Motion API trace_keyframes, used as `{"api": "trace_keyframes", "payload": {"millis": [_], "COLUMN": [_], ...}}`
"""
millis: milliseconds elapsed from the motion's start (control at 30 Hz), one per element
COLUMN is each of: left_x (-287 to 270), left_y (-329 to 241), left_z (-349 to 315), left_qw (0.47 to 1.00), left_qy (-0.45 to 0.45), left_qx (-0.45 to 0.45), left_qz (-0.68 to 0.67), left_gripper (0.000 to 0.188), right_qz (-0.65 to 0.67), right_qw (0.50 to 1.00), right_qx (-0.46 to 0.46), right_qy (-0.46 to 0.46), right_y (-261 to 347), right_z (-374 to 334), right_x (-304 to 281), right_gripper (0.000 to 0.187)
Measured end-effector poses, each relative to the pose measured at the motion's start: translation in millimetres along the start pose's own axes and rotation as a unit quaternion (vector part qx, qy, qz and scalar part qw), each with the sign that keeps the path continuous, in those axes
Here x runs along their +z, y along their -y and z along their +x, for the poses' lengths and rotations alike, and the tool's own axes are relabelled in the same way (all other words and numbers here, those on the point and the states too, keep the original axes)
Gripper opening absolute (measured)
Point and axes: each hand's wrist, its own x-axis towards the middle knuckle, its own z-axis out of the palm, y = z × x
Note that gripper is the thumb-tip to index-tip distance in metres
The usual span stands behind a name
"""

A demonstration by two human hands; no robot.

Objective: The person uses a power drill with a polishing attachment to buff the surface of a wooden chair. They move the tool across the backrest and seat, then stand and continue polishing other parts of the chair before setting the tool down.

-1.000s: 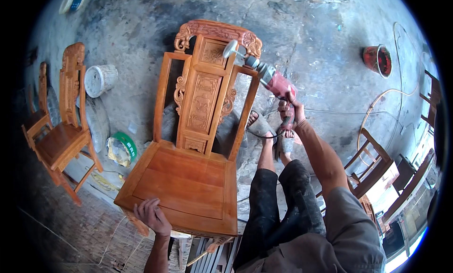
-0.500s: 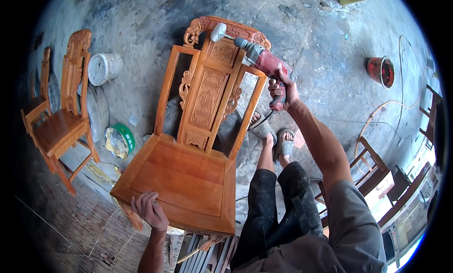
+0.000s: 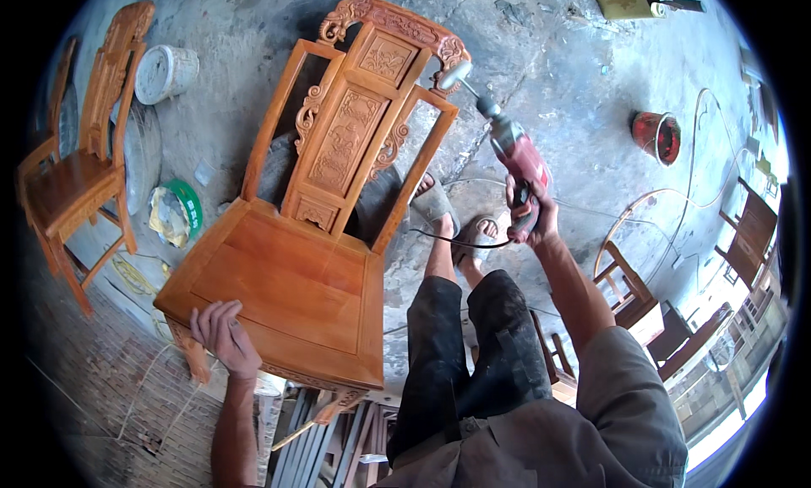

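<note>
A carved, reddish-brown wooden chair (image 3: pixel 270 273) stands before me, its seat toward me and its backrest away. On the front left part of the seat lies my left hand (image 3: pixel 226 340), its bent fingers close together over the edge. My right hand (image 3: pixel 536 209) is wrapped round the handle of a red and grey power drill (image 3: pixel 519 159), held right of the backrest. From the drill's chuck a thin shaft carries a pale round pad (image 3: pixel 454 74), which overlaps the right end of the carved top rail (image 3: pixel 405 28); whether they touch I cannot tell. A dark cord hangs from the handle.
Similar chairs (image 3: pixel 80 180) stand at the left, beside a white bucket (image 3: pixel 167 73) and a green-rimmed tub (image 3: pixel 187 208). A red-stained bucket (image 3: pixel 657 136) and a looping hose (image 3: pixel 629 214) are on the right-hand floor. More wooden furniture (image 3: pixel 752 235) stands at the far right.
The drill has swung right and toward me, its pad going from before the top rail to its right end. The whole view has shifted, so the chair appears farther left. My left hand stays on the seat.
</note>
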Motion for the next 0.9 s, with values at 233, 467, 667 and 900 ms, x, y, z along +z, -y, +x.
{"api": "trace_keyframes", "payload": {"millis": [233, 467, 667, 900], "left_x": [8, 14, 30, 57], "left_y": [-1, 11, 30, -113], "left_z": [-3, 5, -5, -31], "left_qw": [0.999, 0.985, 0.966, 0.965], "left_qy": [-0.047, -0.156, -0.239, -0.2], "left_qx": [0.013, 0.08, 0.013, -0.156], "left_qz": [-0.011, -0.003, 0.099, 0.063], "left_gripper": [0.03, 0.011, 0.016, 0.015], "right_qz": [0.063, -0.043, -0.005, -0.196], "right_qw": [0.989, 0.981, 0.982, 0.963], "right_qx": [-0.066, -0.049, 0.104, 0.137], "right_qy": [-0.116, -0.181, -0.159, -0.126], "right_y": [6, -14, -47, -75], "right_z": [-82, -158, -224, -254], "right_x": [-71, -110, -93, -84], "right_gripper": [0.052, 0.043, 0.036, 0.049]}}
